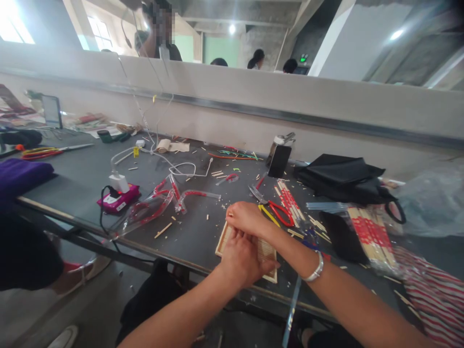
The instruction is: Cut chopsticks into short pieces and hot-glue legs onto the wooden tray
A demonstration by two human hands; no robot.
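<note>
A small framed panel of light wooden sticks (271, 275) lies near the table's front edge, partly covered by my hands. My left hand (239, 261) rests flat on it, with the thumb spread to the right and the fingertips under the other hand. Over the panel's far left part, my right hand (246, 220) is closed; a tiny pale tip shows at its fingers, but what it holds is unclear. Just beyond my right wrist lie pliers (277, 212) with one red and one yellow handle. Beside them are red-patterned wooden chopsticks (290, 200).
Clear plastic packaging with red strips (168, 195) and a magenta power strip (119, 198) are to the left. A phone (280, 161) leans on a bottle at the back. Black bags (340, 174) and packed chopsticks (371, 237) lie right. Stick offcuts are scattered about. Someone sits at left.
</note>
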